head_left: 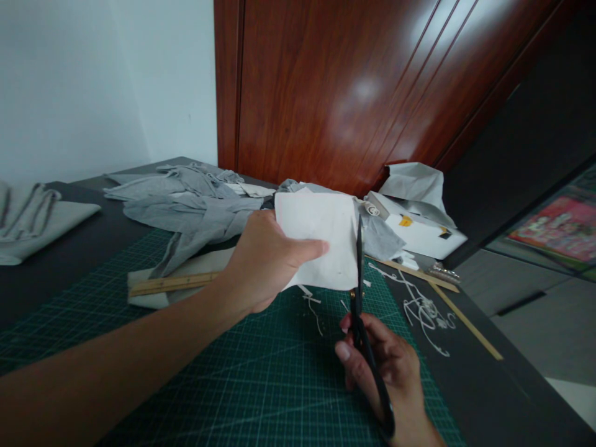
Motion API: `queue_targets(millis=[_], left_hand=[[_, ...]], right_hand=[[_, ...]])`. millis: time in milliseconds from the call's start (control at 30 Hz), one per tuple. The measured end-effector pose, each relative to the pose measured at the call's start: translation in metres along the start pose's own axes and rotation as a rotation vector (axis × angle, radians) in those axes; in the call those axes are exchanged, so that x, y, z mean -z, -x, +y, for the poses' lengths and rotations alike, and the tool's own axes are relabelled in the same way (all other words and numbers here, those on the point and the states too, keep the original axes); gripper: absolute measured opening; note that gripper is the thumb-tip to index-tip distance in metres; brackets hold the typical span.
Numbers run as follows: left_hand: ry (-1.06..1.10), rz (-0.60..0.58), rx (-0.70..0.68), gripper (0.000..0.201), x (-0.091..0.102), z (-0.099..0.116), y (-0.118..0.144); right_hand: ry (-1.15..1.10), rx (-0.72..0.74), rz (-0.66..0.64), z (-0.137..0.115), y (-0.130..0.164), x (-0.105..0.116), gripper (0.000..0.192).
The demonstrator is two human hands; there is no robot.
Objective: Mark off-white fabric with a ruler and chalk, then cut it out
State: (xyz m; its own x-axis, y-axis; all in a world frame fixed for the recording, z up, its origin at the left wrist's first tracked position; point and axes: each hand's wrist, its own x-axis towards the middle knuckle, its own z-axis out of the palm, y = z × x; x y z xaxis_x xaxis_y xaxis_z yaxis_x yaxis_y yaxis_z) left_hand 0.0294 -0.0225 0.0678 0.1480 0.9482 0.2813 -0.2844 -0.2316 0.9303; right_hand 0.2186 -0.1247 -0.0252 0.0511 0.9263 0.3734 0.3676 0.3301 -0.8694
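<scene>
A white piece of cloth (pixel 310 214), roughly rectangular, is held up above the green cutting mat (pixel 242 360). My left hand (pixel 274 264) grips it from the left, thumb lying across its front; the other fingers are behind it. My right hand (pixel 386 366) is closed around the handles of black scissors (pixel 359 267). Their blades point upward along the cloth's right edge. Whether the edge lies between the blades I cannot tell.
Crumpled grey fabric (pixel 195 205) and a wooden ruler (pixel 172 284) lie to the left. Folded cloth (pixel 28 217) sits farther left. At right are a white box (pixel 410 223), tangled white cord (pixel 426 310) and wooden strips (pixel 465 320). A brown wooden panel (pixel 326 93) stands behind.
</scene>
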Motion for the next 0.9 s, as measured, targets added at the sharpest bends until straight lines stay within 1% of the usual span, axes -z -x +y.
queue_targets(millis=[200, 467, 633, 800, 900], left_hand=[[0.005, 0.013, -0.010, 0.053, -0.001, 0.001, 0.000], [0.009, 0.011, -0.014, 0.055, 0.000, -0.001, -0.001], [0.010, 0.001, -0.014, 0.048, 0.000, -0.002, -0.001], [0.010, 0.010, -0.018, 0.054, 0.000, -0.002, -0.001], [0.011, 0.000, -0.014, 0.049, 0.000, -0.001, 0.000]], right_hand=[[-0.005, -0.006, -0.005, 0.000, 0.001, 0.001, 0.019], [0.005, -0.023, 0.002, -0.003, 0.000, 0.000, 0.017], [0.025, -0.012, -0.001, -0.003, -0.001, 0.001, 0.019], [0.029, -0.002, 0.002, 0.003, 0.001, 0.001, 0.020], [0.022, 0.002, 0.008, 0.007, 0.003, 0.001, 0.020]])
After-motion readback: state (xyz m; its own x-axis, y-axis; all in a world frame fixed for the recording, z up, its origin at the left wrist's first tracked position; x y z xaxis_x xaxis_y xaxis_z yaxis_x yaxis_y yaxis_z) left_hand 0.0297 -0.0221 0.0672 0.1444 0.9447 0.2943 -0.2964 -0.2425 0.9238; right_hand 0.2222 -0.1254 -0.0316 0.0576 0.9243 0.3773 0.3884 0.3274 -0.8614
